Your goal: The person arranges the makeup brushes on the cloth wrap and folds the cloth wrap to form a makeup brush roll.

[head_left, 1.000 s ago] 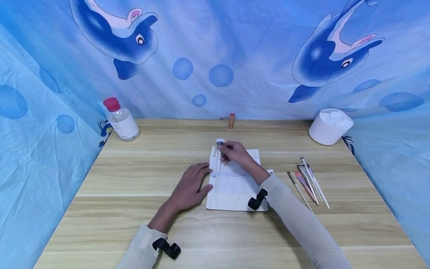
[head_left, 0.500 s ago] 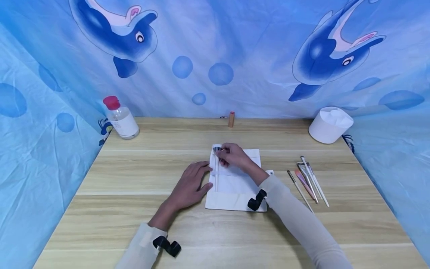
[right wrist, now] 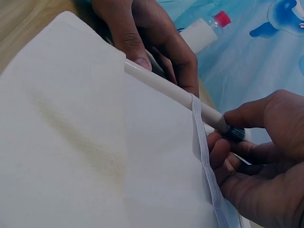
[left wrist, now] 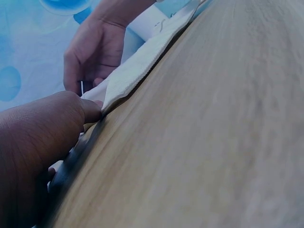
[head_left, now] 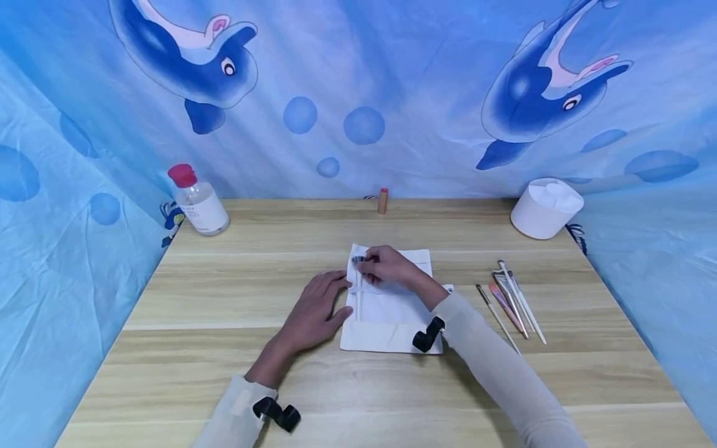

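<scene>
A white cloth brush roll (head_left: 392, 336) lies unfolded on the table in the head view. Along its left side runs a makeup brush (right wrist: 164, 86) with a white handle and dark ferrule. The handle passes beneath the elastic band (right wrist: 201, 142), and its lower end is hidden in the bottom pocket. My right hand (head_left: 388, 266) pinches the brush close to its head, between thumb and fingers. My left hand (head_left: 315, 316) rests at the roll's left edge, fingers relaxed; its thumb (right wrist: 135, 53) touches the cloth beside the handle.
Several more makeup brushes (head_left: 513, 305) lie loose to the right. A clear bottle with a red cap (head_left: 203, 208) stands back left, a small brown tube (head_left: 383, 201) back centre, and a white paper roll (head_left: 545, 210) back right. A blue dolphin curtain (head_left: 414, 112) borders the table.
The brush has slid down toward me through the band, its head dropping from above the roll's top edge to below it. My right hand moved down with it; the left stayed put.
</scene>
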Demonstrator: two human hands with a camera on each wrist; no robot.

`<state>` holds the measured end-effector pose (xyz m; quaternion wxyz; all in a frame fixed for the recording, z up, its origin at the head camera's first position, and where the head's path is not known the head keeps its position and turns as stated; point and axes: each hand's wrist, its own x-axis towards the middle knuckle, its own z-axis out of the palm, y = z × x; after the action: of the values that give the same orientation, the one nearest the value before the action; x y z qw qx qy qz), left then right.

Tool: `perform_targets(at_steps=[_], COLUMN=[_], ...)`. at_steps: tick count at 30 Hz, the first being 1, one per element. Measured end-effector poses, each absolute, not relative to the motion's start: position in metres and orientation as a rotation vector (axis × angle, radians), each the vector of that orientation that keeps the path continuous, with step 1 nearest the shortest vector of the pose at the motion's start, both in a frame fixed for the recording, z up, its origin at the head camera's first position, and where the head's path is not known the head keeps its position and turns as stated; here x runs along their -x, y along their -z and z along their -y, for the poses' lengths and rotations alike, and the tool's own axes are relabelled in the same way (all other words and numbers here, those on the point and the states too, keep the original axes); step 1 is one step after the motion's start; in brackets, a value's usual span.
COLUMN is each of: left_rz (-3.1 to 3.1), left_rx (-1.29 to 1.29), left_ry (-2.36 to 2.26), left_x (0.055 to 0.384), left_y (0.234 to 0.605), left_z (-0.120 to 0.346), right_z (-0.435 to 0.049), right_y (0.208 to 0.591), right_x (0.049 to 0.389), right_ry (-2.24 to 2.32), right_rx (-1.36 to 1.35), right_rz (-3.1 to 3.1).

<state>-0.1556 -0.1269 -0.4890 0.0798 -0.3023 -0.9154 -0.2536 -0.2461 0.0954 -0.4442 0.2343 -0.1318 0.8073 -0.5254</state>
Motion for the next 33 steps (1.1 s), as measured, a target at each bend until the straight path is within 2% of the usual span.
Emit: perform_targets(at_steps=[21,33], left_rz=[2.721,2.718], left_rx=[0.923,0.911], left_ry=[0.756,0.761], left_x=[0.156,0.156], left_y=[0.492,0.493], left_z=[0.127,0.126], right_z=[-0.104,-0.130], right_y=[0.440,0.413], right_x=[0.245,0.234], right_ry=[1.341,1.417], right_rx=[0.440,0.440], right_rz=[-2.257,-2.363])
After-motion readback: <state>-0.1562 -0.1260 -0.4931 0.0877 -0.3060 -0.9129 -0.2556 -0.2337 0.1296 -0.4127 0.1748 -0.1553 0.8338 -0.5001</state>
